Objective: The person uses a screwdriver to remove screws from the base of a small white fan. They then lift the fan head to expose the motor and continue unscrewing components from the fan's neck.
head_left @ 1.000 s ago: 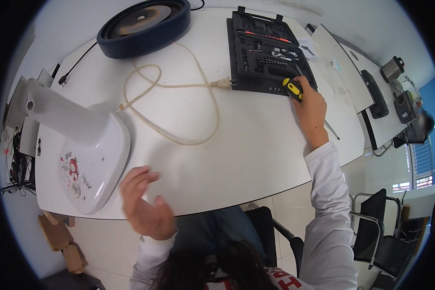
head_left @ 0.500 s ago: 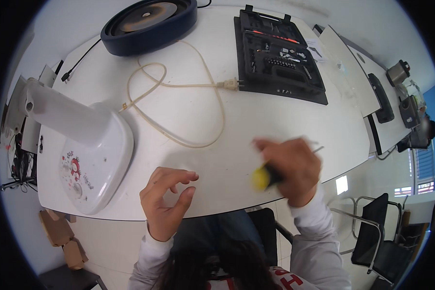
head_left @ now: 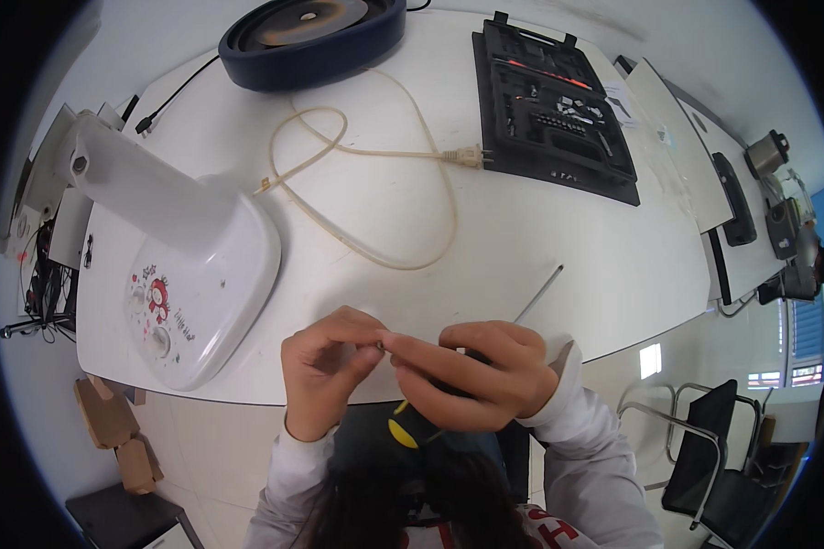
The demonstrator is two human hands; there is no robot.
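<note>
My right hand is wrapped round a screwdriver. Its black and yellow handle end hangs past the table's front edge, while the thin metal shaft points away to the upper right over the tabletop. Thumb and fingers of my left hand are pinched together, touching the fingertips of my right hand. Between them shows a tiny dark thing, too small to name. To the left of my hands lies a white appliance base with an upright column, printed flowers and a red figure.
A cream cord loops over the white table, its plug beside an open black tool case with bits. A round dark-blue appliance part stands at the back. A black plug lies far left; chairs stand at right.
My right hand has moved left with the screwdriver to meet my left hand. The left fingers have closed into a pinch. The whole view has shifted slightly.
</note>
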